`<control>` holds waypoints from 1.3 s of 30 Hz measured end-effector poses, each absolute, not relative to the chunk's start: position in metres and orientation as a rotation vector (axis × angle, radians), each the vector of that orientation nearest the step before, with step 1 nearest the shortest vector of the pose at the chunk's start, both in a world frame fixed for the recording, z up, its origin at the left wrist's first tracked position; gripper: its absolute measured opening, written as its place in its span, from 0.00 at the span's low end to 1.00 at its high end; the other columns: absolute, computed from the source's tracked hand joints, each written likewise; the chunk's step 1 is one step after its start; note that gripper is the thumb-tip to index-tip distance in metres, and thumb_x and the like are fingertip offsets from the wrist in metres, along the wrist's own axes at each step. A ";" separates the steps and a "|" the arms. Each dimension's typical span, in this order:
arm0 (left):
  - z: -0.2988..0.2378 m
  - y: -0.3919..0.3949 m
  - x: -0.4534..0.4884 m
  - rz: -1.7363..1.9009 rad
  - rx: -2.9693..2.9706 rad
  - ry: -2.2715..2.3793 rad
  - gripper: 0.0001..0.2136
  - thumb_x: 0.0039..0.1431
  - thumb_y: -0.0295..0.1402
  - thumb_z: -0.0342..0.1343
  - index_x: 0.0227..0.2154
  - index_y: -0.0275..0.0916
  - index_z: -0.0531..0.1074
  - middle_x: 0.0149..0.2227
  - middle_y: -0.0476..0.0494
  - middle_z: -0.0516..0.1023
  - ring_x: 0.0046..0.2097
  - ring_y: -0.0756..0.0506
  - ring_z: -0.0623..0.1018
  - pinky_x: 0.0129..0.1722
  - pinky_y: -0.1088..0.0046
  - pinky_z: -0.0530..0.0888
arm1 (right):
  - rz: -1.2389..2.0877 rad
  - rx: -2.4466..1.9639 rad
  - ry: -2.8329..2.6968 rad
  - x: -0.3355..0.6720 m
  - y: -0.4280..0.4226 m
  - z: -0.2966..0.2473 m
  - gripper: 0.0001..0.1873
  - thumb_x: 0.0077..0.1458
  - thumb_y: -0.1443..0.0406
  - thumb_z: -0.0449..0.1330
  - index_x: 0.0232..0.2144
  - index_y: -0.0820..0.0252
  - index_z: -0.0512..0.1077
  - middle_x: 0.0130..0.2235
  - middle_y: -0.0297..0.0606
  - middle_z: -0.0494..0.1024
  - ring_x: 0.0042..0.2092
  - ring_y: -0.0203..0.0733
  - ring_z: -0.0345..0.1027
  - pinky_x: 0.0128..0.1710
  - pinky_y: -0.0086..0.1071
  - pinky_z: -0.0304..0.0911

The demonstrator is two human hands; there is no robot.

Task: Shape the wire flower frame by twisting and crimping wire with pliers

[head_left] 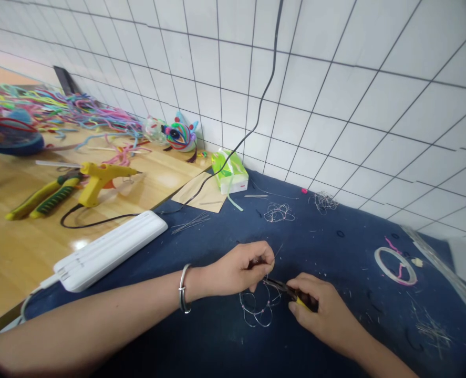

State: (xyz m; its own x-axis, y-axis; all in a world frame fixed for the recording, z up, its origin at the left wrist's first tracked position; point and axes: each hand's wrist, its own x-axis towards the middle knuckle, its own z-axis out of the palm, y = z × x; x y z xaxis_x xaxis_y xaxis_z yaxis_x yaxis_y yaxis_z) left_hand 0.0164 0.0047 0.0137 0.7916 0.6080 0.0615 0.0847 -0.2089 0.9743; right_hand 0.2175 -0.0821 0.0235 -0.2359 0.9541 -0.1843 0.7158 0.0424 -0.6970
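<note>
My left hand (238, 269), with a silver bangle at the wrist, pinches the top of a thin wire piece (258, 307) made of looped wire with small pink beads. The wire piece lies on the dark blue cloth (217, 336). My right hand (323, 310) is closed round small pliers (286, 289) with yellow and black handles. The plier tips point left and meet the wire just below my left fingers.
A white power strip (110, 249) lies left of my arm. On the wooden table (12, 257) are a yellow glue gun (99, 181), yellow-green pliers (43, 198) and a heap of coloured pipe cleaners (59, 110). A tissue pack (229, 172), loose wire bundles (279, 212) and a tape ring (395, 265) lie about.
</note>
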 end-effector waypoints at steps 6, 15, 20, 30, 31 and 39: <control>0.011 0.011 0.015 0.534 1.712 0.566 0.02 0.58 0.29 0.47 0.31 0.36 0.61 0.21 0.55 0.64 0.21 0.56 0.67 0.22 0.82 0.63 | 0.837 -1.731 -2.004 0.228 -0.079 0.022 0.08 0.47 0.68 0.54 0.32 0.56 0.70 0.29 0.32 0.69 0.28 0.34 0.61 0.29 0.28 0.58; 0.009 0.009 0.018 0.643 1.709 0.625 0.03 0.57 0.25 0.46 0.29 0.36 0.62 0.25 0.53 0.64 0.26 0.55 0.66 0.27 0.80 0.64 | 0.263 -1.516 -2.223 0.220 -0.091 0.018 0.12 0.50 0.70 0.52 0.38 0.58 0.69 0.34 0.38 0.70 0.35 0.40 0.63 0.37 0.36 0.61; 0.008 0.009 0.019 0.698 1.730 0.621 0.04 0.55 0.22 0.47 0.28 0.35 0.63 0.26 0.53 0.64 0.28 0.54 0.63 0.29 0.78 0.63 | 0.041 -1.548 -2.250 0.217 -0.094 0.016 0.11 0.51 0.70 0.52 0.38 0.60 0.69 0.34 0.39 0.70 0.35 0.41 0.63 0.37 0.38 0.61; 0.008 0.005 0.020 0.743 1.704 0.617 0.03 0.56 0.25 0.48 0.29 0.34 0.64 0.28 0.50 0.67 0.31 0.52 0.66 0.32 0.76 0.64 | -0.222 -1.575 -2.238 0.207 -0.100 0.022 0.12 0.51 0.70 0.52 0.38 0.62 0.71 0.32 0.41 0.71 0.34 0.42 0.62 0.37 0.38 0.60; 0.008 0.005 0.020 0.754 1.716 0.626 0.03 0.57 0.26 0.48 0.29 0.34 0.65 0.28 0.50 0.67 0.31 0.52 0.66 0.33 0.75 0.64 | -0.240 -1.590 -2.239 0.206 -0.100 0.022 0.12 0.51 0.70 0.52 0.38 0.62 0.71 0.32 0.41 0.70 0.34 0.42 0.62 0.37 0.38 0.60; 0.010 0.006 0.019 0.785 1.748 0.647 0.04 0.57 0.29 0.49 0.28 0.35 0.65 0.28 0.50 0.68 0.31 0.52 0.67 0.33 0.75 0.64 | -0.316 -1.658 -2.271 0.202 -0.102 0.023 0.12 0.51 0.69 0.52 0.39 0.62 0.70 0.31 0.40 0.69 0.34 0.43 0.61 0.36 0.38 0.59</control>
State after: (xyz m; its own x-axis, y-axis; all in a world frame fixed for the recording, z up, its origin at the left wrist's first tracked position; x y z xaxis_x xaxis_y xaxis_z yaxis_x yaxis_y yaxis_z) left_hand 0.0193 0.0058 0.0095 0.6364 0.7466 0.1938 0.0480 -0.2891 0.9561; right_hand 0.2025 -0.1017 0.0231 -0.2817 0.8838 0.3736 0.9521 0.3056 -0.0050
